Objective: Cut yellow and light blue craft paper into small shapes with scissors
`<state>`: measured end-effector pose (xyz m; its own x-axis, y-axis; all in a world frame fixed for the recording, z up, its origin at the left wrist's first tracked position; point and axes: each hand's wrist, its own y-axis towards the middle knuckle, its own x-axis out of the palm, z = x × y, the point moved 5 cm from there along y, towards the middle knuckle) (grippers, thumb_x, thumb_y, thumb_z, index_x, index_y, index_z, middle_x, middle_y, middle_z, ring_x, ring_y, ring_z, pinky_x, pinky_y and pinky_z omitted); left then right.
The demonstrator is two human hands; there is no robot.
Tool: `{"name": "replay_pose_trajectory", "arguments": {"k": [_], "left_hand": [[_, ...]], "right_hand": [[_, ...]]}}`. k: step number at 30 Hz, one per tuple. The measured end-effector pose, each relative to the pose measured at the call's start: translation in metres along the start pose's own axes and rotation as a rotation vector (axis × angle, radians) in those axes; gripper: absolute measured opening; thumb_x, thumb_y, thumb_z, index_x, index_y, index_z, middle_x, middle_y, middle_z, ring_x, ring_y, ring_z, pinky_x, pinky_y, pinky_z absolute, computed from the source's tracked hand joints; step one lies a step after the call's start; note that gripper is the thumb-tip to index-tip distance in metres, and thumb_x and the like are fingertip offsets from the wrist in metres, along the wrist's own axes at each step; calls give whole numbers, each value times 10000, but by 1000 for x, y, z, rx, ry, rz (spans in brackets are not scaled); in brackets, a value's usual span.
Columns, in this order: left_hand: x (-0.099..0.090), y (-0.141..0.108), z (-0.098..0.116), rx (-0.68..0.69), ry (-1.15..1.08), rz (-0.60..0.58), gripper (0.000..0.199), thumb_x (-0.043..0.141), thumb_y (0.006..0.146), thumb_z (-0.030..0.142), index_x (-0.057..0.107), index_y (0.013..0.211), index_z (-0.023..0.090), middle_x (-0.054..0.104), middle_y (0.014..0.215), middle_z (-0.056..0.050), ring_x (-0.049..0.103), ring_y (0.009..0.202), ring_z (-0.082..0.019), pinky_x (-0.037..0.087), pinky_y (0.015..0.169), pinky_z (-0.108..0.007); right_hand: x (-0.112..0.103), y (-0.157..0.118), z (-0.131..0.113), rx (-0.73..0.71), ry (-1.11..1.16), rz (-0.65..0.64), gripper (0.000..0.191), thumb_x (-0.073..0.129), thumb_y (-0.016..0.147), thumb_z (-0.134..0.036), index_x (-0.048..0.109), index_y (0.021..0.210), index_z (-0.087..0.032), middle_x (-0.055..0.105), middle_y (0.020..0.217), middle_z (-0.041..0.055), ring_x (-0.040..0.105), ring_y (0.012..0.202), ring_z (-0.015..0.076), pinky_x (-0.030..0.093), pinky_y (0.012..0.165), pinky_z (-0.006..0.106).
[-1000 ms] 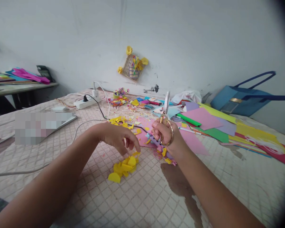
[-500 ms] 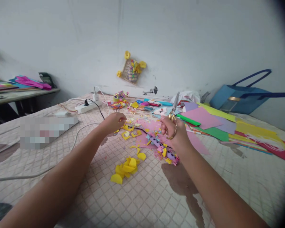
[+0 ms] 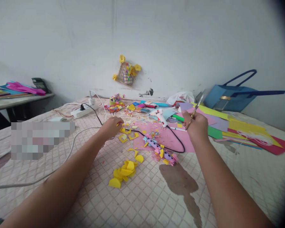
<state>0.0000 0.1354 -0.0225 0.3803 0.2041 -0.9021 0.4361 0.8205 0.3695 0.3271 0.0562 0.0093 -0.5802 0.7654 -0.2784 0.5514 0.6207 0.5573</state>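
My right hand [image 3: 197, 124] is closed round the gold handles of a pair of scissors [image 3: 197, 105], whose blades point up and away, over the coloured paper sheets. My left hand [image 3: 111, 127] has its fingers curled above the yellow paper scraps [image 3: 123, 138]; a speck of yellow shows at its fingertips, too small to name. Nearer to me lies a pile of cut yellow paper pieces [image 3: 124, 171]. Between the hands are a white glue gun [image 3: 161, 117] with a black cord and a purple dotted strip [image 3: 154, 144] decorated with pink and yellow bits.
A white power strip [image 3: 84, 111] with cables stands at the left, near a blurred-out box [image 3: 42, 139]. Coloured sheets [image 3: 249, 129] and a blue bag [image 3: 230, 98] are at the right. A paper-flower decoration [image 3: 127, 74] hangs on the wall.
My right hand has moved right with the scissors, uncovering the glue gun and its cord. My left hand has stayed by the yellow scraps. The view has shifted slightly.
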Motion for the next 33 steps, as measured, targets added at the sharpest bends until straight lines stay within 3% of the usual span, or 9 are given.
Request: {"name": "replay_pose_trajectory", "arguments": {"k": [7, 13, 19, 23, 29, 33], "left_hand": [[4, -2, 11, 83, -25, 4, 292, 388, 774, 224, 638, 911, 159, 664, 939, -84, 575, 910, -213, 426, 833, -318], [6, -2, 15, 100, -41, 41, 290, 372, 791, 224, 636, 891, 159, 666, 932, -76, 577, 908, -218, 431, 844, -345], [9, -1, 13, 113, -47, 56, 283, 376, 797, 219, 639, 884, 163, 669, 908, -69, 579, 891, -215, 437, 833, -349], [12, -1, 14, 130, -54, 60, 275, 384, 791, 211, 642, 867, 159, 669, 876, -70, 581, 869, -211, 446, 812, -342], [14, -2, 23, 174, -68, 58, 277, 381, 795, 189, 645, 874, 162, 671, 891, -66, 578, 877, -205, 442, 817, -330], [15, -2, 23, 189, -83, 46, 275, 381, 801, 197, 643, 880, 164, 670, 885, -68, 578, 884, -209, 448, 802, -329]], "right_hand": [[-11, 19, 42, 120, -168, 37, 340, 533, 722, -491, 521, 571, -187, 573, 510, 48, 489, 430, 164, 361, 451, 291], [-14, 23, 69, 145, -380, 94, 224, 620, 616, -374, 462, 614, -215, 512, 572, 9, 482, 565, 192, 362, 569, 312], [-15, 26, 89, 184, -485, 52, 228, 621, 611, -356, 434, 635, -228, 488, 607, 6, 461, 571, 188, 345, 564, 301], [-13, 29, 97, 196, -518, 37, 206, 606, 634, -357, 454, 667, -222, 503, 626, 13, 466, 575, 187, 341, 560, 300], [4, 32, 91, 143, -500, -86, 203, 641, 606, -340, 496, 656, -207, 534, 613, -1, 482, 572, 168, 348, 561, 277], [6, 30, 87, 123, -502, -75, 183, 638, 632, -317, 505, 683, -201, 546, 631, 2, 494, 595, 171, 348, 566, 274]]}}
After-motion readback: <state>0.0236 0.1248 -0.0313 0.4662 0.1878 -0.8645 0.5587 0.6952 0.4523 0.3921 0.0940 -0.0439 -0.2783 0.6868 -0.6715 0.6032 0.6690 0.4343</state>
